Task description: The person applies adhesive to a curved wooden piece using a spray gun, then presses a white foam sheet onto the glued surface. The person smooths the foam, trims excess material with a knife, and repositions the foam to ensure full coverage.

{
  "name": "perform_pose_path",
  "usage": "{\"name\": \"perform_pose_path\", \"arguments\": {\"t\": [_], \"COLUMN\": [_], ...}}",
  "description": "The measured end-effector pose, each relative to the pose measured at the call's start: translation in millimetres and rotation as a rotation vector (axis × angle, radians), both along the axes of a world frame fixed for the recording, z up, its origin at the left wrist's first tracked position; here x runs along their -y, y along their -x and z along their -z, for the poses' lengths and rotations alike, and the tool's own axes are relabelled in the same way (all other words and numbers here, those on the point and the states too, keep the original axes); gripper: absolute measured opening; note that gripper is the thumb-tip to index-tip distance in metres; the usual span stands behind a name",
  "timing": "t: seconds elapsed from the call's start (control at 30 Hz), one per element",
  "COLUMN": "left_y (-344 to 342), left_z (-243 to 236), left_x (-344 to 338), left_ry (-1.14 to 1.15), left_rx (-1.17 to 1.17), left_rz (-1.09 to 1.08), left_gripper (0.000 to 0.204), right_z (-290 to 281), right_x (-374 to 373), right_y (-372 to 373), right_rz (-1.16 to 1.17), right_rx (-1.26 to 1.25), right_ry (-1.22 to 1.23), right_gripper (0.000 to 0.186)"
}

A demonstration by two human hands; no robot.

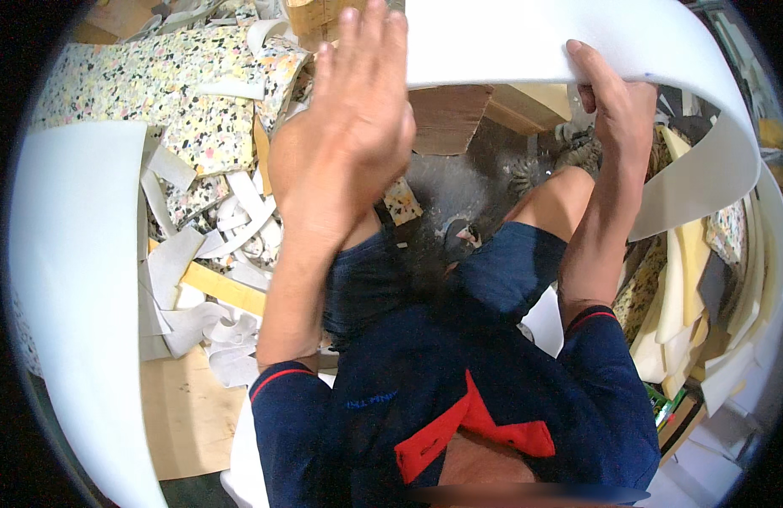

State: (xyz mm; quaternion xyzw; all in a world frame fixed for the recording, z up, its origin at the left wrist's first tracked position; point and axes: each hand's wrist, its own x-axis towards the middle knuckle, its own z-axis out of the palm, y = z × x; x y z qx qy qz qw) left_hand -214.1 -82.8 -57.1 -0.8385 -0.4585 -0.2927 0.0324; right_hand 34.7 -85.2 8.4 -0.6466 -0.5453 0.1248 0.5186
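Observation:
A large white foam sheet (pixel 510 34) spans the top of the view and curves down on the right in a loop. My right hand (pixel 616 106) grips its lower edge, thumb along the front face. My left hand (pixel 349 106) is raised beside the sheet's left end, fingers straight and close to one another, with nothing visible in it; whether it touches the sheet I cannot tell. Behind it lies speckled multicoloured foam (pixel 154 85). A brown cardboard piece (pixel 451 118) shows below the sheet.
Another white sheet (pixel 74 296) stands at the left over a plywood board (pixel 188 415). Heaps of white offcuts (pixel 231 330) and a yellow strip (pixel 222 288) lie at left. Stacked cream foam pieces (pixel 688 279) lean at right. My knees and the floor (pixel 459 186) show between my arms.

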Motion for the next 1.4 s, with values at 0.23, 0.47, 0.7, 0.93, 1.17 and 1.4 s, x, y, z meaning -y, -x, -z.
{"name": "perform_pose_path", "arguments": {"t": [0.23, 0.47, 0.7, 0.93, 1.17, 1.4], "left_y": [-30, -34, -35, -33, -82, -94], "left_z": [41, 47, 44, 19, 8, 26], "left_x": [0, 1, 2, 4, -20, -37], "left_ry": [0.123, 0.089, 0.118, 0.26, 0.37, 0.358], "left_rx": [0.131, 0.112, 0.02, 0.233, 0.469, 0.515], "left_rz": [0.036, 0.026, 0.007, 0.091, 0.175, 0.15], "left_gripper": [0.08, 0.059, 0.065, 0.098, 0.115, 0.111], "right_z": [1, 2, 10, 16, 14, 17], "right_x": [-1, 1, 1, -3, 1, 8], "right_y": [0, -7, -13, -25, -14, -11], "right_rz": [0.025, -0.005, -0.028, -0.048, 0.065, 0.084], "right_rx": [-0.033, -0.024, -0.136, 0.078, -0.123, -0.155], "right_ry": [0.062, 0.085, 0.033, 0.043, 0.153, 0.128], "right_gripper": [0.026, 0.028, 0.03, 0.039, 0.038, 0.037]}}
